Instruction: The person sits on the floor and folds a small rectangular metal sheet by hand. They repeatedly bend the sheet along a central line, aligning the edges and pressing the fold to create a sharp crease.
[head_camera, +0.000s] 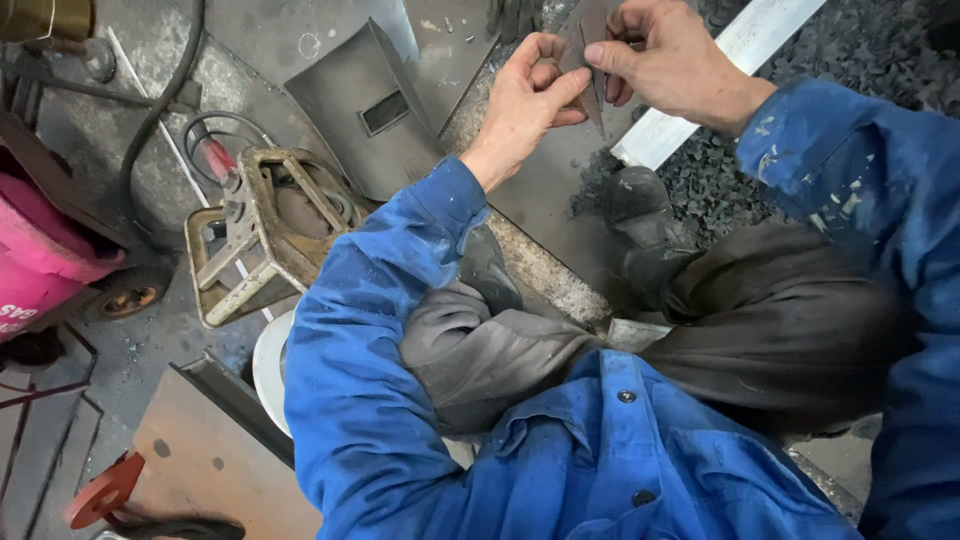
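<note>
The person is sitting low over a workshop floor (120, 120), knees drawn up in dark trousers, both arms in blue sleeves reaching forward. Two hands are meeting at the top of the view around one small dark metal piece (592, 75), a thin wedge-shaped plate pointing downward.

The left hand (525, 95) is curling its fingers, with the thumb and forefinger pinching the left edge of the metal piece. The right hand (665, 55) is closing over the piece from the upper right, its thumb pressing on the plate's face and its fingers folding behind it. Both hands are gripping the same piece, which is hanging in the air above a flat grey steel sheet (545, 195) lying on the floor.

One pale metal bar (735, 55) is lying diagonally just beyond the right hand, resting on a bed of dark gravel-like chips (880, 50). One dark welding shield (365, 105) with a small rectangular window is lying to the left of the hands. One worn yellowish metal stand (262, 235) is sitting further left, with one red-handled electrode holder (215, 158) and its black cable beside it. One pink machine casing (40, 260) is showing at the left edge.
</note>
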